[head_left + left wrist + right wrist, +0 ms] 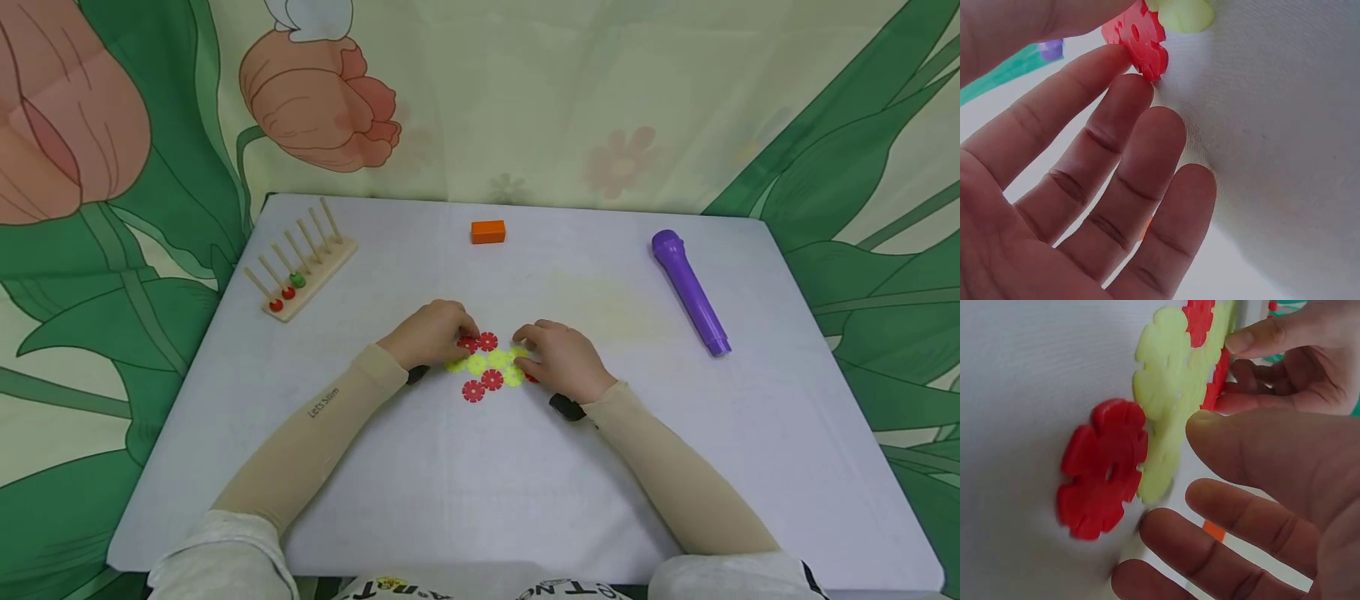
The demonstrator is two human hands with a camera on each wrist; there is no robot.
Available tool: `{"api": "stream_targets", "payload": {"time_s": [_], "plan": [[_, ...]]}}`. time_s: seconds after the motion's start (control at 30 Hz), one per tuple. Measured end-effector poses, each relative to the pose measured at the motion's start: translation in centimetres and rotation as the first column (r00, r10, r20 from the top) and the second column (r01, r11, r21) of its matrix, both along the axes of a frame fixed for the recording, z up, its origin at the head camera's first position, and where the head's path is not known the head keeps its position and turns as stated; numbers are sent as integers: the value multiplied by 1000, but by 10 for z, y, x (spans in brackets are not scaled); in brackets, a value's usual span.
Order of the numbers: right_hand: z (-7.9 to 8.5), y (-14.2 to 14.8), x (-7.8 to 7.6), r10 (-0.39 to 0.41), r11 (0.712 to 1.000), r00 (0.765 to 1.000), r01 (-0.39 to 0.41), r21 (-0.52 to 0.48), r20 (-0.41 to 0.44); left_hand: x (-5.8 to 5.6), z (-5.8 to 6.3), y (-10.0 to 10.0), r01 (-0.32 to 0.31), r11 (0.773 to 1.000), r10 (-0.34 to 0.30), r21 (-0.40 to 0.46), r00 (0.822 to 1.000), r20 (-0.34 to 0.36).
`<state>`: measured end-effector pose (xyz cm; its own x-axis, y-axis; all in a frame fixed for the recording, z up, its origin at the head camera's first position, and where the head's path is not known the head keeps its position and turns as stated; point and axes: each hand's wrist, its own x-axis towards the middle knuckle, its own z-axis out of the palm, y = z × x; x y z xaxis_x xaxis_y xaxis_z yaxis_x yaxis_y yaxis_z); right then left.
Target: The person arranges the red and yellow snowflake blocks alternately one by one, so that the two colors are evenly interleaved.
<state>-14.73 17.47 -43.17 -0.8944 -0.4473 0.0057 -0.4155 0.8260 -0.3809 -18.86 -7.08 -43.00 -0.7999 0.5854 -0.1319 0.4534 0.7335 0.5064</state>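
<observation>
Several flower-shaped plastic discs, red and yellow, lie close together flat on the table (420, 500) between the two hands. My left hand (433, 331) is at their left side, its thumb and index fingertip at a red disc (1147, 47) beside a yellow disc (1185, 15); the other fingers extend loosely. Across from it, my right hand (562, 358) has thumb and fingers spread apart at the right end of the yellow discs (497, 359). Its fingers partly hide a red disc there in the head view. Toward me lie two more red discs (492, 380).
At the back left stands a wooden peg rack (318, 271) with red and green beads on some pegs. An orange block (488, 232) lies at the back middle. A purple microphone-shaped object (692, 292) lies at right. A printed floral cloth (525, 100) hangs behind the table.
</observation>
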Motion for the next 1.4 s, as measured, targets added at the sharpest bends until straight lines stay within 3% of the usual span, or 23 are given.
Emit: {"api": "stream_targets", "payload": {"time_s": [0.23,0.5,0.77,0.9,1.2,1.4], "plan": [[-1,-5,-1,16,999,999,-14,47,-46,3,4,5,-18,999,17,-35,1000,-14],[2,-7,0,14,997,999,-11,70,-42,4,7,10,-81,994,78,-75,996,-42],[2,-8,0,12,997,999,-9,72,-39,4,11,14,-72,988,59,-135,993,-100],[3,-9,-1,0,997,1000,2,71,-29,3,11,15,-83,987,71,-140,994,-87],[2,-10,-1,-4,998,1000,4,61,-9,2,5,13,-156,984,159,-90,987,20],[2,-10,-1,2,998,1000,0,61,-19,2,7,11,-139,989,139,-55,990,-1]]}}
